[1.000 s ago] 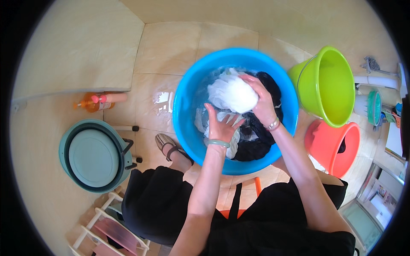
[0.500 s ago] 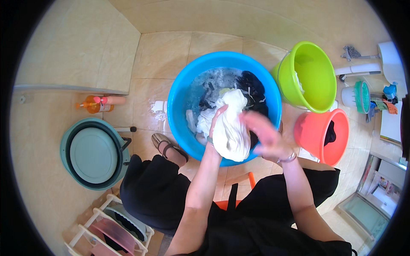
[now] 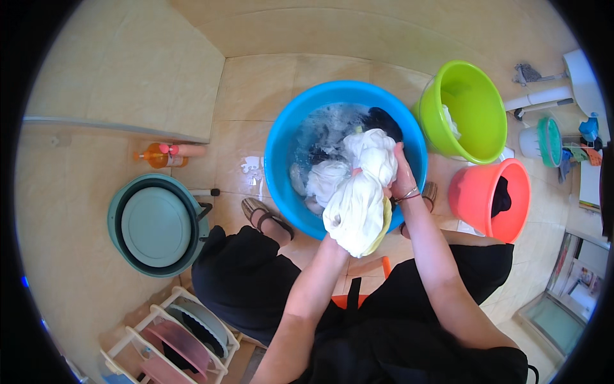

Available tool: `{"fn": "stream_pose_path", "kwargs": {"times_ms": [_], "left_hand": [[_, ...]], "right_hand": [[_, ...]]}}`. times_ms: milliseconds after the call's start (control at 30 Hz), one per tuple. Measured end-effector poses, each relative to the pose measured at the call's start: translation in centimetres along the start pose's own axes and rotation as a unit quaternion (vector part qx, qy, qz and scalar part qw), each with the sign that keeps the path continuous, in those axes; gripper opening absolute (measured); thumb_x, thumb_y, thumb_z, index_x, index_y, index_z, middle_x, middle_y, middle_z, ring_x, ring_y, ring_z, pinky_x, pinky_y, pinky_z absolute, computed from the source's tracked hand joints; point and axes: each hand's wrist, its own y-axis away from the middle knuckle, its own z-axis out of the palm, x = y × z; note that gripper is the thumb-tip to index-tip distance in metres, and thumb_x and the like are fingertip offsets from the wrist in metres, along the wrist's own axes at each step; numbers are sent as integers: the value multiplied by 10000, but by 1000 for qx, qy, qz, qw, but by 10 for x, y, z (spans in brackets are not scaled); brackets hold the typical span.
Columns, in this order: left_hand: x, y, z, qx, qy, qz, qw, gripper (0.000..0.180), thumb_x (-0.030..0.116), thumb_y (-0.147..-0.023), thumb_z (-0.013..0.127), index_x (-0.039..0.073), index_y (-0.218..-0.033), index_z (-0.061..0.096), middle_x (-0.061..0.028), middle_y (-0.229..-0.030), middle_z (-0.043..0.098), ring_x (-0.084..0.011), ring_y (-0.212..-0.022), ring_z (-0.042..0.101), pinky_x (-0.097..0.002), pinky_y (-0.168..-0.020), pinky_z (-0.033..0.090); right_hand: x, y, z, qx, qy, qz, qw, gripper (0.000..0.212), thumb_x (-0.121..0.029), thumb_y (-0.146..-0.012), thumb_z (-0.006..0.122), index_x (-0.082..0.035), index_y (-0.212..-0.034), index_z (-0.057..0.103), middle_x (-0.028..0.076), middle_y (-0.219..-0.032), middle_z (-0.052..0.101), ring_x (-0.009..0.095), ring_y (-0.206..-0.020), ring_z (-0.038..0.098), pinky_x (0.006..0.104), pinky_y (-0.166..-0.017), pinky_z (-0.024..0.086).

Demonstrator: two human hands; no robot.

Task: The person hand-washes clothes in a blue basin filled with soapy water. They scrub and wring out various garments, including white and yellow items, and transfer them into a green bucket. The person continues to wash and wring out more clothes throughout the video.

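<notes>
Blue plastic, formed into a wide round basin (image 3: 280,150), is holding foamy water (image 3: 329,118) and black wet fabric (image 3: 382,121). Above its near side, a crumpled white cloth bundle (image 3: 358,211) is hanging in two lobes, the nearer one overhanging the rim. It is probably behaving as soft, limp, water-heavy and somewhat slippery; the gathered waist between the lobes is offering the surest hold, with a palm supporting below. The bare right hand (image 3: 404,176) is gripping the bundle's right side. The bare left hand (image 3: 339,247) is supporting from beneath; its finger closure cannot be told. Compared with half a second earlier, the right hand is now cupping rather than blurring beside the fabric, and a pale yellow-green edge (image 3: 386,221) is showing underneath.
</notes>
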Motion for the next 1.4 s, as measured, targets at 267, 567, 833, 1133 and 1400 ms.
{"fn": "stream_pose_path", "kwargs": {"times_ms": [267,567,833,1133,1400], "left_hand": [[15,-15,-8,238,-287,26,927,349,305,-947,526,1,-1105,591,-134,-957,677,-192,-808,666,-315,-721,548],[14,-23,-37,221,-530,148,805,358,258,-970,519,-4,-1213,546,-109,-1092,655,-186,-977,622,-320,-825,503],[4,-9,-4,230,-404,148,873,777,327,-1000,500,91,-1530,-17,-221,-1375,445,-289,-1141,578,-368,-930,495],[25,-15,13,180,-419,114,882,679,329,-949,614,114,-1488,261,-145,-1298,519,-208,-1031,618,-295,-814,535],[24,-19,14,214,-226,32,950,525,485,-978,482,66,-1294,504,-76,-1043,665,-201,-863,664,-324,-778,559]], "right_hand": [[-27,-11,29,82,254,-38,963,438,-153,-779,761,-58,-1146,542,59,-1019,627,165,-910,624,316,-796,524],[-19,-35,26,93,489,-116,860,306,-98,-663,729,-48,-935,598,30,-816,619,138,-733,593,276,-670,491],[-15,-19,53,186,320,-123,921,334,-120,-687,714,-29,-999,637,66,-877,669,213,-807,661,323,-772,524],[-27,-9,64,71,130,36,988,240,-225,-897,642,-20,-1020,658,71,-964,682,162,-872,663,291,-756,531],[-21,-13,68,71,527,-187,826,689,-358,-890,678,-11,-1403,376,174,-1364,495,245,-1251,485,359,-1031,388]]}}
